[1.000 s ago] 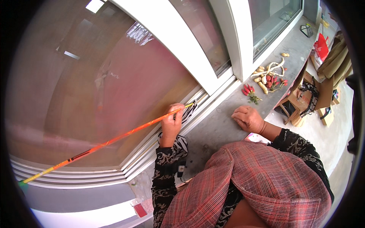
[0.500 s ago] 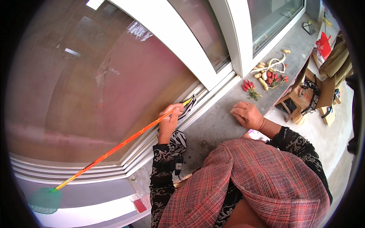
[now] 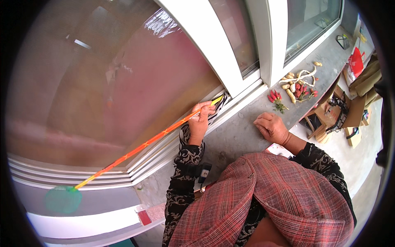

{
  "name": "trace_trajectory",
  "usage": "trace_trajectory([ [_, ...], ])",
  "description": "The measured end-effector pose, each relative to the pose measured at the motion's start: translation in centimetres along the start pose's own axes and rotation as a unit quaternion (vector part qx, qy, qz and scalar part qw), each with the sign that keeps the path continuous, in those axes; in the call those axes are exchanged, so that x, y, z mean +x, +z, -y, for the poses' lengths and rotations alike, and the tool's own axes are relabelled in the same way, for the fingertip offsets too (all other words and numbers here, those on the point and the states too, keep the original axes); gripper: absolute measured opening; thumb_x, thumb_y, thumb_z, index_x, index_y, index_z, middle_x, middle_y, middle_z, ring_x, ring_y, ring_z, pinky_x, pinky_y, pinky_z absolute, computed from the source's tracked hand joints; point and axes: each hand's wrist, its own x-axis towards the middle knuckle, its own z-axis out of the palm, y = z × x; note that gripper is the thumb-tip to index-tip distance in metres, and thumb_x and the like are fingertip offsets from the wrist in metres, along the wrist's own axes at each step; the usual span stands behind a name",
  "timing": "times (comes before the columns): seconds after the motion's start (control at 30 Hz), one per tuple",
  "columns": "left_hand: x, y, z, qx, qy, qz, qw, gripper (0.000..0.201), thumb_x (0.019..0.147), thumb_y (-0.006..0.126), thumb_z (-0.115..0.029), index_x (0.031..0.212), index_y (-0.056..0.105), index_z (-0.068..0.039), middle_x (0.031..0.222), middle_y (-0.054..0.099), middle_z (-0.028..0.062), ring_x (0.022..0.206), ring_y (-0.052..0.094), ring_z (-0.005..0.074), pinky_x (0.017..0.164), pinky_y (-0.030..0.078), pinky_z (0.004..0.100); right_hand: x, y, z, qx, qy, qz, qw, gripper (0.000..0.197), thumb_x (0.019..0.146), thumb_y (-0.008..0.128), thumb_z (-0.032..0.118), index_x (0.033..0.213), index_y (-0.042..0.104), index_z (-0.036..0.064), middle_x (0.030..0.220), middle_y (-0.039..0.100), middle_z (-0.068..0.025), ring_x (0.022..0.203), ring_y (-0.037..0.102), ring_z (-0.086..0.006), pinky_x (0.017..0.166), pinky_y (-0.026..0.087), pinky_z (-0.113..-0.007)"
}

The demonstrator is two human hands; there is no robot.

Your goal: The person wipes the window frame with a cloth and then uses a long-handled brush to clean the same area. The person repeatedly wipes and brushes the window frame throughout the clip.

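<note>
My left hand (image 3: 199, 123) grips the orange-and-yellow handle of a fly swatter (image 3: 144, 145), which slants across the window screen. Its green mesh head (image 3: 63, 200) is at the lower left. The yellow handle end points into the window track (image 3: 230, 108), where a black-and-white striped cloth (image 3: 222, 101) lies against it. More of this cloth hangs down past my left hand to the wrist. My right hand (image 3: 272, 128) rests with curled fingers on the grey sill (image 3: 242, 131), nothing visible in it.
Red chillies (image 3: 276, 99) lie on the sill beyond my right hand, with peanuts (image 3: 291, 95) and a pale twisted strip (image 3: 302, 76) beside them. A white window frame (image 3: 218, 45) rises ahead. Cardboard boxes (image 3: 354, 111) and a red bag (image 3: 356, 61) stand on the floor at right.
My left hand has slid the swatter's handle end and the striped cloth farther along the track, away to the upper right. The view has shifted slightly. My right hand stays on the sill.
</note>
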Motion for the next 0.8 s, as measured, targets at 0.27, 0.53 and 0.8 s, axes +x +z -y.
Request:
trace_trajectory([
  [0.27, 0.6, -1.1, -1.8, 0.177, 0.163, 0.038, 0.97, 0.01, 0.089, 0.064, -0.002, 0.098, 0.068, 0.0, 0.089, 0.068, 0.0094, 0.085, 0.064, 0.015, 0.077, 0.051, 0.0286, -0.2, 0.0, 0.0, 0.001, 0.005, -0.005, 1.0, 0.011, 0.077, 0.066, 0.0, 0.088, 0.065, 0.003, 0.089, 0.063, -0.0124, 0.08, 0.063, -0.0323, 0.071, 0.052, -0.039],
  [0.53, -4.1, -10.9, -4.4, 0.216, -0.032, 0.043, 0.975, 0.016, 0.094, 0.055, -0.006, 0.103, 0.067, 0.002, 0.09, 0.071, 0.0096, 0.086, 0.068, 0.0149, 0.079, 0.054, 0.0271, -0.4, 0.3, 0.1, -0.005, 0.017, -0.015, 1.0, 0.01, 0.079, 0.065, 0.0, 0.089, 0.065, 0.0035, 0.087, 0.063, -0.0134, 0.079, 0.063, -0.0335, 0.07, 0.052, -0.039],
  [0.8, -12.4, -23.6, -8.9, 0.235, -0.146, -0.043, 0.96, 0.028, 0.095, 0.063, -0.027, 0.1, 0.067, 0.001, 0.09, 0.068, 0.0087, 0.079, 0.069, 0.0175, 0.069, 0.056, 0.029, 0.0, 0.2, 0.2, -0.013, 0.018, -0.008, 1.0, 0.009, 0.079, 0.065, 0.0, 0.088, 0.065, 0.0037, 0.086, 0.063, -0.0127, 0.078, 0.064, -0.0326, 0.069, 0.052, -0.039],
])
